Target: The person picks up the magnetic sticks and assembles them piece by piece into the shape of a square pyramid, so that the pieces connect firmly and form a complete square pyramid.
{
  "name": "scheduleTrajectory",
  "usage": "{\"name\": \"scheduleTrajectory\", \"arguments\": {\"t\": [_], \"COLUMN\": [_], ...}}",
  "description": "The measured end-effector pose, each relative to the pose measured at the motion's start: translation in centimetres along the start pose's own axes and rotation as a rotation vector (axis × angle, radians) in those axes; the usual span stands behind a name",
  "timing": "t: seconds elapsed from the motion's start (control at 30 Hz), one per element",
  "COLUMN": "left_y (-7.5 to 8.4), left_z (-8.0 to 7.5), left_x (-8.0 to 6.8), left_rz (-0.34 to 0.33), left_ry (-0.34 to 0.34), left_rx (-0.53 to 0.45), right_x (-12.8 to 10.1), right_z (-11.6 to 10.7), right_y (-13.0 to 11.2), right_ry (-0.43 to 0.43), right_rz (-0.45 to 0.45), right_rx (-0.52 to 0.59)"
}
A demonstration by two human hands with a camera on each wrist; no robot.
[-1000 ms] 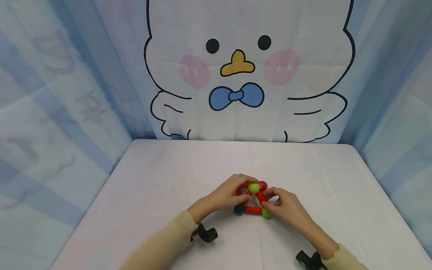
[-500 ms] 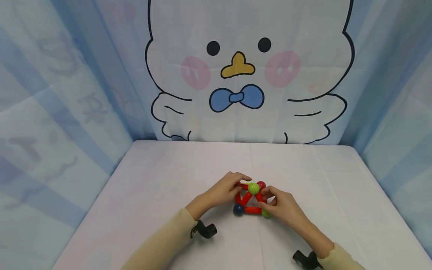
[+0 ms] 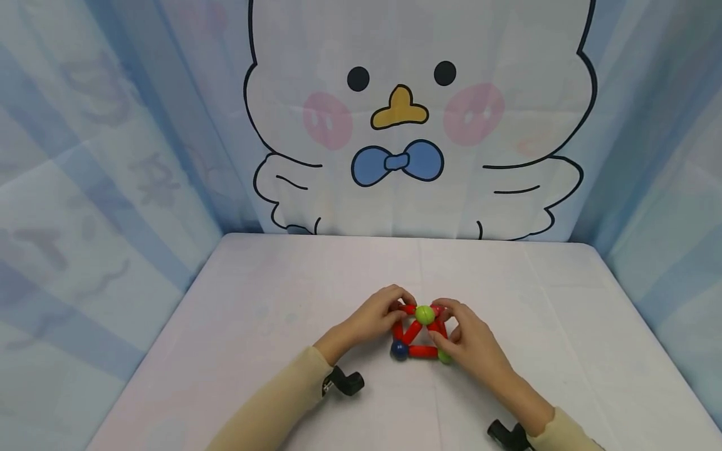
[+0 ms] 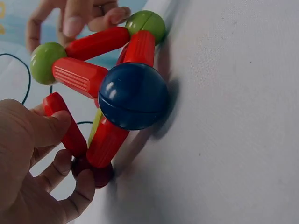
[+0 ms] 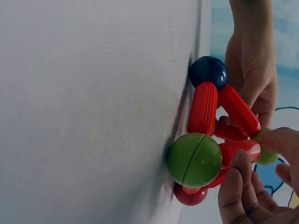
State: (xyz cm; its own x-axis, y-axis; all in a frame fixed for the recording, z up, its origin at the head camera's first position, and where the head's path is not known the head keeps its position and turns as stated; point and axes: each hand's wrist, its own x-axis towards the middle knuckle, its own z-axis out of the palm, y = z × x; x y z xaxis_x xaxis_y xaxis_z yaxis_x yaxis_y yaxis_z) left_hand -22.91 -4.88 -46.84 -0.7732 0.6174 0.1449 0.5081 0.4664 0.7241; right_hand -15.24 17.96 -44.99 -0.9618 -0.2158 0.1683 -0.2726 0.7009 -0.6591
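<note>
A small frame of red magnetic rods (image 3: 423,352) and coloured balls stands on the table. Its top is a green ball (image 3: 425,315); a navy ball (image 3: 399,350) and another green ball (image 3: 444,356) sit at the front corners. My left hand (image 3: 378,316) pinches a red rod (image 4: 70,126) at the back left; the rod's lower end meets a dark red ball (image 4: 91,173), and its upper end stands apart from the top green ball. My right hand (image 3: 474,341) grips a red rod (image 5: 240,151) on the right side, its thumb against the top ball. Fingers partly hide the back.
A white cloth covers the table (image 3: 282,282). Behind it hangs a curtain (image 3: 423,207) with a cartoon bird, and blue-white curtains (image 3: 113,188) flank both sides. Black wrist cameras (image 3: 346,382) sit at the sleeves.
My left hand has drawn back from the front-left rod and top ball to the rear rod. My right fingers have shifted upward along the right side towards the top.
</note>
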Motion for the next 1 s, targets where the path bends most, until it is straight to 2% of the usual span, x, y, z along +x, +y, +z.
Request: {"name": "scheduleTrajectory", "arguments": {"t": [0.1, 0.23, 0.37, 0.5, 0.63, 0.73, 0.87, 1.0], "left_y": [-0.4, -0.5, -0.3, -0.3, -0.3, -0.3, 0.1, 0.8], "left_z": [0.1, 0.0, -0.1, -0.2, -0.6, -0.8, -0.7, -0.6], "left_x": [-0.1, -0.1, 0.0, -0.2, -0.8, -1.3, -1.6, -1.8], "left_rz": [0.010, 0.013, 0.003, 0.000, -0.057, -0.103, -0.091, -0.107], "left_ry": [0.001, -0.007, -0.023, -0.024, -0.016, -0.052, -0.126, -0.155], "left_rx": [-0.011, -0.016, -0.028, -0.019, 0.059, 0.139, 0.264, 0.364], "right_x": [0.0, 0.7, 1.3, 1.3, 1.0, 0.8, 1.0, 1.6], "right_z": [0.0, -0.1, -0.3, -0.5, -0.7, -1.2, -2.2, -2.8], "right_y": [-0.5, -1.1, -1.6, -1.8, -1.4, -0.5, 1.0, 2.2], "right_ry": [0.044, 0.086, 0.094, 0.062, -0.009, -0.113, -0.262, -0.333], "right_rz": [-0.089, -0.156, -0.190, -0.164, -0.103, -0.064, -0.046, -0.055], "right_rx": [-0.067, -0.160, -0.217, -0.197, -0.145, -0.108, -0.049, 0.008]}}
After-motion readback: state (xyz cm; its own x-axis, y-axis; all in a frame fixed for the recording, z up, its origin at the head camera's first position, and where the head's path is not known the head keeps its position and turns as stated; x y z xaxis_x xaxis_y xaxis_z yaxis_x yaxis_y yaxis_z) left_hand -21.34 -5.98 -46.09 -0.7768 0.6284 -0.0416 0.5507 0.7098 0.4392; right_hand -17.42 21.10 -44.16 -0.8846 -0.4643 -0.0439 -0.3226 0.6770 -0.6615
